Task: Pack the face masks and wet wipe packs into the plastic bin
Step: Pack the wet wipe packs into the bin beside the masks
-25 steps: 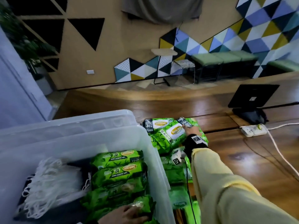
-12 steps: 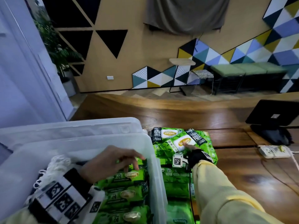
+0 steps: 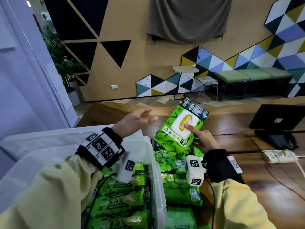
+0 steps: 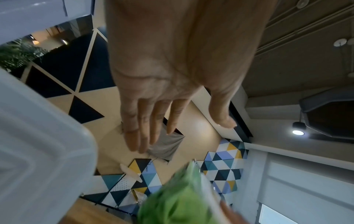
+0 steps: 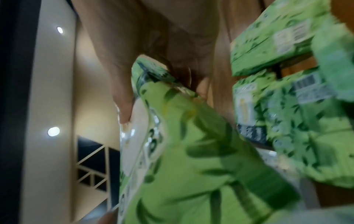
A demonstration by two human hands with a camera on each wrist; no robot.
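My right hand [image 3: 196, 133] grips a green wet wipe pack [image 3: 181, 124] and holds it tilted above the table, thumb on its white label; the same pack [image 5: 182, 151] fills the right wrist view. To its left my left hand [image 3: 137, 119] hovers open over the far corner of the clear plastic bin [image 3: 148, 146], palm toward the pack, fingers straight [image 4: 138, 128], holding nothing. Several green packs [image 3: 122, 202] lie stacked inside the bin. More packs [image 3: 179, 184] lie on the table right of the bin. The masks are hidden behind my left arm.
A black stand [image 3: 279, 129] and a white power strip [image 3: 279, 156] with its cable sit on the wooden table [image 3: 264, 187] at the right. The bin lid [image 3: 49, 138] lies behind the bin.
My right hand has lifted one pack off the pile and swung it up and left. My left hand has risen out of the bin and opened toward it.
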